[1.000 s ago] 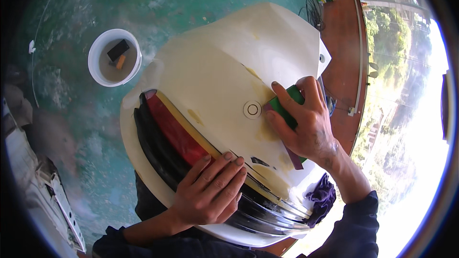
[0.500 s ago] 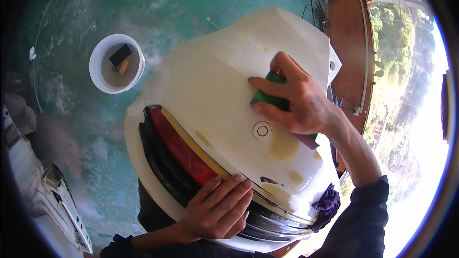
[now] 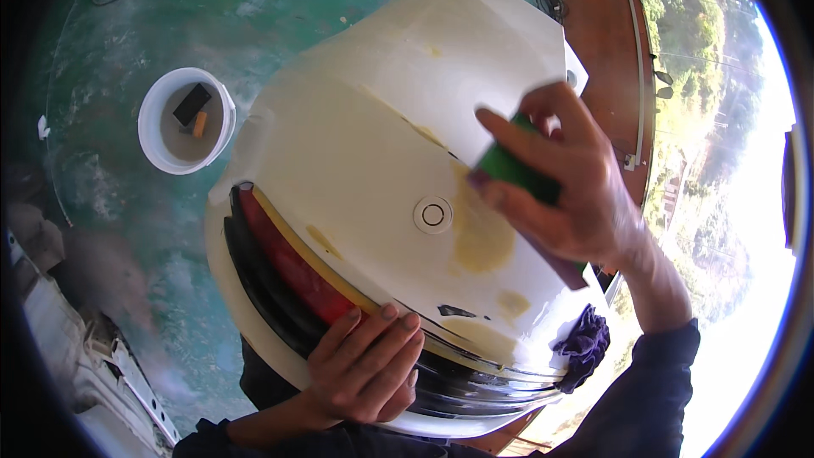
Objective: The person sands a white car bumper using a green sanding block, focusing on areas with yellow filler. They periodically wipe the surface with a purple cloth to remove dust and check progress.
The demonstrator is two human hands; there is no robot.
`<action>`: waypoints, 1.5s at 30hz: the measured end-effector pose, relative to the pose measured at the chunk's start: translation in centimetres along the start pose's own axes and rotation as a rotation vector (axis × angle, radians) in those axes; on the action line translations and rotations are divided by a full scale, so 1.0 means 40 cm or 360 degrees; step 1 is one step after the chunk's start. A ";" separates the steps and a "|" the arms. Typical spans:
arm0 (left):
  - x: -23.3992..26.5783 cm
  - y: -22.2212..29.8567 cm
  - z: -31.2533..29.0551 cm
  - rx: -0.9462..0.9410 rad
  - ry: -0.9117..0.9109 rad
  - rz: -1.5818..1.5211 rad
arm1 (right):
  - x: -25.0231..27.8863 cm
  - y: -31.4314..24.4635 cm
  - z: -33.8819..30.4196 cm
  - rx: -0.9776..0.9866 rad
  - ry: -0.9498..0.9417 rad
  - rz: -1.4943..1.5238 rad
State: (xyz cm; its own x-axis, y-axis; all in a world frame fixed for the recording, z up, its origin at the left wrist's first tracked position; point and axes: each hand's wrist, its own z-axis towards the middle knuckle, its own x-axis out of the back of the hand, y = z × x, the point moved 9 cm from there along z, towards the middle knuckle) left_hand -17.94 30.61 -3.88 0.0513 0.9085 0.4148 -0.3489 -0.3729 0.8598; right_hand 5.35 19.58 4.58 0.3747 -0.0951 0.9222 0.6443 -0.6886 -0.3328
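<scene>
1. Covering much of the green sanding block (image 3: 519, 163), my right hand (image 3: 585, 191) is blurred; I cannot tell whether the purple abrasive sheet (image 3: 566, 270) beneath touches the white car bumper (image 3: 365, 153).
2. My left palm is hidden, and the picture's lower edge cuts off my sleeves.
3. My right thumb and fingers clamp the block, over the bumper's right side, beyond the round sensor (image 3: 433, 215).
4. My left hand (image 3: 360, 377) lies palm down, fingers outstretched and slightly apart, across the red strip's (image 3: 292, 259) near end.
</scene>
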 end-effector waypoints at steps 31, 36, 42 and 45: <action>0.010 0.001 0.028 -0.0030 0.0160 -0.0048 | -0.094 0.038 0.086 -0.0286 0.0190 -0.0650; 0.023 -0.009 0.015 0.0016 0.0162 -0.0056 | -0.085 -0.026 -0.001 -0.0269 0.0155 -0.0618; 0.013 -0.004 0.023 -0.0029 0.0176 -0.0070 | -0.100 0.059 0.110 -0.0379 0.0107 -0.0540; 0.021 -0.005 0.014 -0.0020 0.0198 -0.0055 | -0.081 0.008 0.032 -0.0304 0.0170 -0.0585</action>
State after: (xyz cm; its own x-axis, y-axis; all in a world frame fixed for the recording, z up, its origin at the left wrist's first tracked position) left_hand -17.29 31.34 -3.55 -0.0525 0.9375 0.3440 -0.3603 -0.3390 0.8690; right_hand 5.20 20.60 1.21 0.0656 0.1142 0.9913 0.5833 -0.8104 0.0548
